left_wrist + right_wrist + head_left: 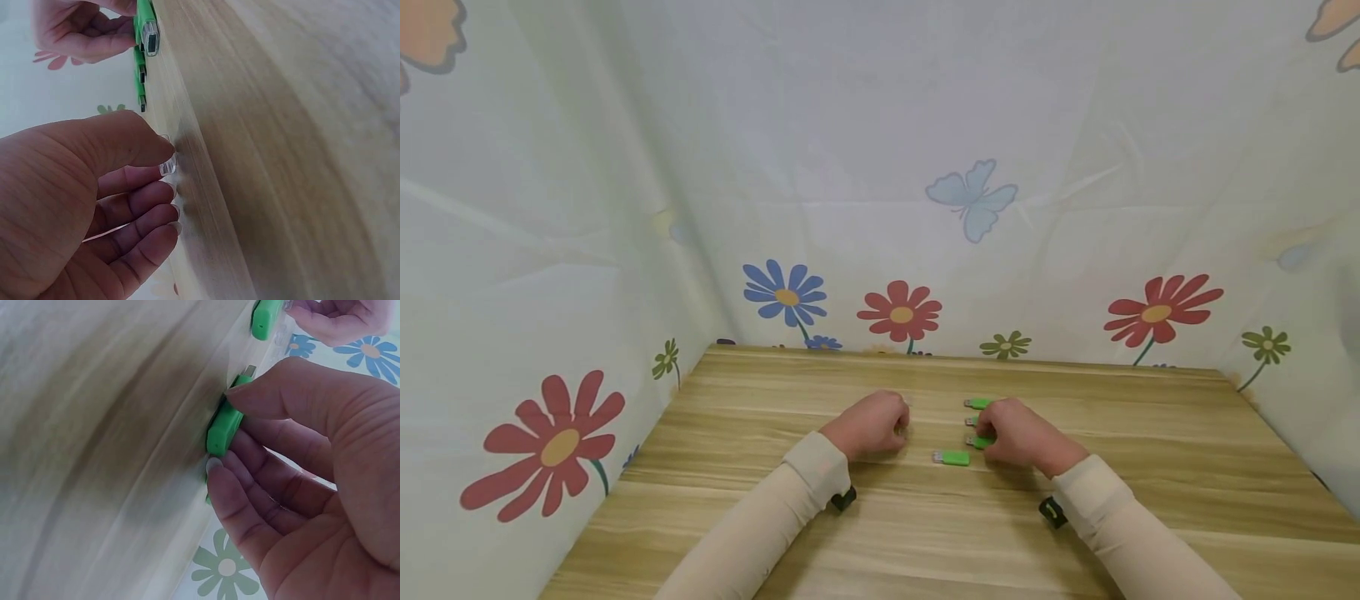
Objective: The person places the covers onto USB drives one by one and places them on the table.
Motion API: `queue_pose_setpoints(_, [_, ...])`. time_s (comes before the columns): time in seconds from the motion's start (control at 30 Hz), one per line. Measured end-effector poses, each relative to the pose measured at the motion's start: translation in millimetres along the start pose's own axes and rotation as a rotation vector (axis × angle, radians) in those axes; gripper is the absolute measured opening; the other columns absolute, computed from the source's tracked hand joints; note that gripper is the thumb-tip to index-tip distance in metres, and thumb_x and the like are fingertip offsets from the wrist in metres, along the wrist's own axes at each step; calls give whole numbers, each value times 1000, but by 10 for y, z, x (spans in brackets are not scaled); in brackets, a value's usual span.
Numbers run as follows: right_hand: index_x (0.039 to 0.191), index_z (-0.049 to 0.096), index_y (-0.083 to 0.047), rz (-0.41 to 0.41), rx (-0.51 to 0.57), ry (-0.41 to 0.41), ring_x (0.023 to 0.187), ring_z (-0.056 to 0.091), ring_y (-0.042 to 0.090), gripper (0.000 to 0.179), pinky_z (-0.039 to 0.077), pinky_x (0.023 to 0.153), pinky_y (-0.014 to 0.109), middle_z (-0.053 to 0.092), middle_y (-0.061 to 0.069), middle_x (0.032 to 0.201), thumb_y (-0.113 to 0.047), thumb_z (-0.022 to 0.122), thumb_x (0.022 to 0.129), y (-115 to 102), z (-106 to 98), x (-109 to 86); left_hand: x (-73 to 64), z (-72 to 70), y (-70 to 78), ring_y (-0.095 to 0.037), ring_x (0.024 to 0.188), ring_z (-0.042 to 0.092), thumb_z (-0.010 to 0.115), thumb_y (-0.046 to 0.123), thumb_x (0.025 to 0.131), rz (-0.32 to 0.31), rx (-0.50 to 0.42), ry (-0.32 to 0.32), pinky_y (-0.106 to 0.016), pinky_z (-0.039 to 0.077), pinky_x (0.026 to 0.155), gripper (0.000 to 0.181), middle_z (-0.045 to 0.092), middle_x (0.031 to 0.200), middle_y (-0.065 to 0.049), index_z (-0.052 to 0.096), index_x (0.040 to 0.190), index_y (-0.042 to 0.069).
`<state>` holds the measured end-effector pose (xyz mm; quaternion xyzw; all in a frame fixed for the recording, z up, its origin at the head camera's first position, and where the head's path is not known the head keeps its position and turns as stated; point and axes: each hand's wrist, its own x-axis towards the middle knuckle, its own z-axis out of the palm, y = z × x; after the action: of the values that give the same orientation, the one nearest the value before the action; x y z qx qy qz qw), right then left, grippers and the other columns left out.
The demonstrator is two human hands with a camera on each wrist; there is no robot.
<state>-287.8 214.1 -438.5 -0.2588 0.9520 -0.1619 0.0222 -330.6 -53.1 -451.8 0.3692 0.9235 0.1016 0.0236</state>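
My left hand (872, 423) pinches a small clear plastic cap (167, 166) between thumb and forefinger, close over the wooden table, its other fingers bent behind. To its right, my right hand (1018, 435) grips a green USB stick (226, 425) between thumb and fingers, low at the tabletop. That stick's metal plug (250, 370) is bare and points left, toward the left hand. Between the hands lies another green USB stick (955, 458), with a clear cap (152, 39) over its plug. Beyond the gripped one are more green USB sticks (977, 403) in a column, partly hidden by the right hand.
The wood-grain table (820, 379) ends at the back against a pale curtain (850, 167) printed with flowers and a butterfly. Curtain also hangs along the left and right sides. Each wrist wears a small black device (843, 498) below a light sleeve (760, 533).
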Motion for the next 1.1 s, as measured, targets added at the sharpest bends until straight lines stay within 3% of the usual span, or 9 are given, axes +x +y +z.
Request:
queue_pose_setpoints(0.33, [71, 70, -12, -22, 1, -6, 61, 43, 9, 15, 39, 58, 25, 59, -5, 67, 1, 77, 70, -8, -13, 14, 26, 7, 9, -11, 60, 42, 72, 8, 81, 13, 43, -3, -22, 36, 59, 28, 44, 59, 7, 56, 59, 17])
queue_pose_setpoints(0.77, [73, 73, -13, 7, -17, -7, 63, 49, 8, 12, 45, 60, 26, 65, -6, 71, -3, 80, 69, -30, 6, 43, -21, -16, 34, -10, 58, 36, 68, 4, 77, -14, -23, 2, -22, 32, 56, 32, 36, 56, 7, 49, 56, 17])
queue_pose_setpoints(1.1, [75, 72, -13, 5, 31, -9, 67, 50, 9, 15, 46, 63, 27, 65, -5, 74, -1, 82, 71, -11, -20, 7, -63, -16, 9, -10, 62, 41, 70, 5, 78, -36, -60, 6, -22, 36, 60, 23, 43, 61, 6, 56, 63, 16])
